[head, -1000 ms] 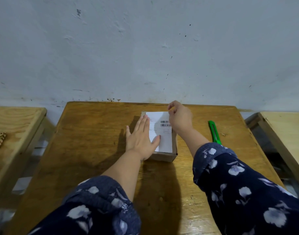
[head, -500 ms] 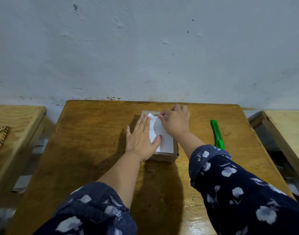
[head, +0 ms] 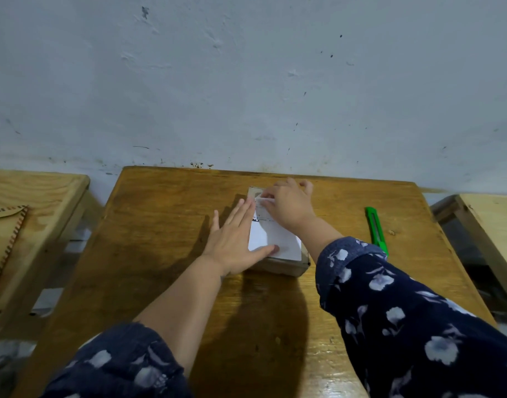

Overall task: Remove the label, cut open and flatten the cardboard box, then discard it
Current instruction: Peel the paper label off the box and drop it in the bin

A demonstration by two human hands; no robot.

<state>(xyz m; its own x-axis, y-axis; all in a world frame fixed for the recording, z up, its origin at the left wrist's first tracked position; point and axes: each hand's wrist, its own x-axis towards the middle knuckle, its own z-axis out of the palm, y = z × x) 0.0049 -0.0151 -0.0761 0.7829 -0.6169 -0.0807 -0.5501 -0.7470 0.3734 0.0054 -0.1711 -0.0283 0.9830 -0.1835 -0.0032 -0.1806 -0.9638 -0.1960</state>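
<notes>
At nine o'clock: pale wooden bench (head: 31, 202), brown stitched envelope (head: 5, 225) flat on top. At centre, on brown wooden table (head: 160, 282), toward twelve o'clock: small cardboard box (head: 283, 267), closed, contents not visible, white label (head: 275, 239) covering its top. At box's nine o'clock side: left hand (head: 235, 242), fingers spread flat and open, palm against box edge, thumb pressing label's near corner. At box's twelve o'clock end: right hand (head: 289, 208), fingers pinched shut on label's far edge, that edge curled up off cardboard, bare patch showing beyond. At three o'clock, apart from box: green utility knife (head: 375, 228) flat on table. Further toward three o'clock: second pale bench (head: 493, 219).
</notes>
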